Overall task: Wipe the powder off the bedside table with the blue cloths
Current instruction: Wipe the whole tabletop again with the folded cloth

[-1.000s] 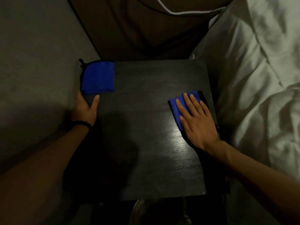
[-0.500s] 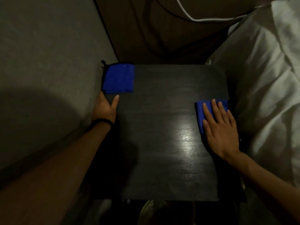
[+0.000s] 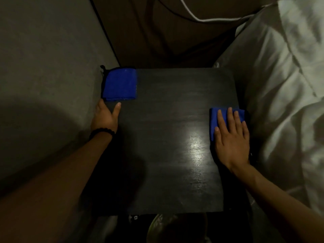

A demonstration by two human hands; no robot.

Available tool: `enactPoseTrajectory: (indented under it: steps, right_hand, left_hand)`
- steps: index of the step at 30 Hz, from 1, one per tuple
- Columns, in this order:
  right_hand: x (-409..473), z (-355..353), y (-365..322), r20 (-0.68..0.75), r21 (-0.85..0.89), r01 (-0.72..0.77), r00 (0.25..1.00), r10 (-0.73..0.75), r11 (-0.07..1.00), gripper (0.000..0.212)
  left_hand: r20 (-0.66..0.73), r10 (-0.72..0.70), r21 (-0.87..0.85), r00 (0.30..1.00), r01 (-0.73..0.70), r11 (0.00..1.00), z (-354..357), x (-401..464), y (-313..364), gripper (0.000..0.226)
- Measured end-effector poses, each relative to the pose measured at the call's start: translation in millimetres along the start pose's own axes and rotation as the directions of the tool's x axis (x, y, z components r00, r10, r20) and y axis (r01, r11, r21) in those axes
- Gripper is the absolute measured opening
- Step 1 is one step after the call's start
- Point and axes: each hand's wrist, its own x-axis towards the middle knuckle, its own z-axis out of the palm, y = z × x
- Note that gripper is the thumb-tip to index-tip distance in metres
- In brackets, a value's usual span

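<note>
The dark wooden bedside table (image 3: 175, 120) fills the middle of the view, with faint pale streaks on its far half. One folded blue cloth (image 3: 120, 84) lies alone at the far left corner. My left hand (image 3: 105, 118) grips the table's left edge just below that cloth, thumb on top, fingers hidden over the side. A second blue cloth (image 3: 213, 120) lies at the right edge, and my right hand (image 3: 231, 142) presses flat on it with fingers spread, covering most of it.
White bedding and a pillow (image 3: 280, 85) press against the table's right side. A grey wall (image 3: 43, 67) runs along the left. A white cable (image 3: 201, 19) hangs behind. Below the front edge sits a dim rounded object (image 3: 157, 227).
My right hand has slid the blue cloth rightwards to the table's right edge. My left hand has kept its grip on the left edge.
</note>
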Motion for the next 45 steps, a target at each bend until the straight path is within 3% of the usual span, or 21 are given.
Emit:
enactPoseTrajectory:
  steps: [8,14,26,34,45]
  right_hand:
    - [-16.3,1.2,-7.4,0.071,-0.038,-0.081,0.994,0.084,0.996,0.067]
    - [-30.4,13.6,-29.1,0.03,-0.011,-0.164,0.986,0.165,0.986,0.065]
    - [-50.3,29.5,-67.1,-0.011,0.006,-0.106,0.994,0.106,0.994,0.062]
    - [-60.5,27.2,-117.1,0.023,0.041,-0.018,1.0,0.017,0.999,0.062]
    - [-62.4,29.7,-157.5,0.082,0.088,0.129,0.987,-0.136,0.988,0.062]
  left_hand:
    - [0.026,-0.047,-0.027,0.999,0.048,0.998,-0.6,1.0,4.3,0.075]
    - [0.029,-0.061,-0.025,0.998,0.061,0.998,2.3,2.3,2.5,0.076]
    - [0.018,-0.05,-0.001,0.999,0.05,0.999,-1.2,-3.6,8.6,0.075]
    - [-0.018,-0.035,0.089,0.999,0.037,0.995,-1.5,-0.8,7.4,0.078]
    - [0.034,-0.053,0.074,0.998,0.051,0.996,-1.3,0.1,8.6,0.076]
